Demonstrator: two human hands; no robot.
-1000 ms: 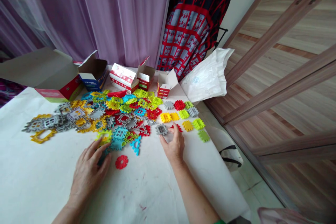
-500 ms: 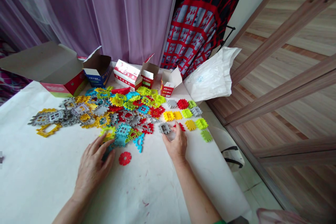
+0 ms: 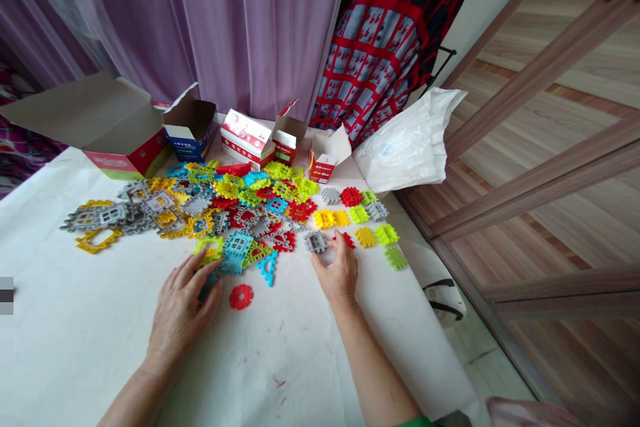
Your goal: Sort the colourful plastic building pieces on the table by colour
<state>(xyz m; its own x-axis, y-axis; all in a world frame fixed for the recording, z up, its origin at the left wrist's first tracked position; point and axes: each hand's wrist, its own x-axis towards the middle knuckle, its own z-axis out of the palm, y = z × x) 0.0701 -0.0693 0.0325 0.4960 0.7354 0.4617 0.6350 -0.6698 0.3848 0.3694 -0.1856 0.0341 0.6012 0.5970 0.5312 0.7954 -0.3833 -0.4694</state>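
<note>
My left hand (image 3: 185, 303) lies palm down at the near edge of the pile of plastic building pieces (image 3: 247, 217). Its fingers are spread, with the tips at a yellow-green piece (image 3: 213, 245); what is under the palm is hidden. A light-blue window piece (image 3: 239, 245) is just right of them. My right hand (image 3: 341, 277) rests with thumb and index finger apart. The thumb is at the near edge of a grey block (image 3: 315, 241), and the index finger partly covers a red piece (image 3: 347, 240). A red flower-shaped disc (image 3: 241, 297) sits alone between the hands.
Yellow (image 3: 365, 236), green (image 3: 387, 235), grey and red blocks stand apart at the right table edge. Opened cardboard boxes (image 3: 193, 143) line the back. A white bag (image 3: 400, 150) leans at the back right corner. Purple curtains (image 3: 250, 27) hang behind.
The whole view has shifted slightly, so things appear a little further right. Both hands keep almost the same places beside the pieces.
</note>
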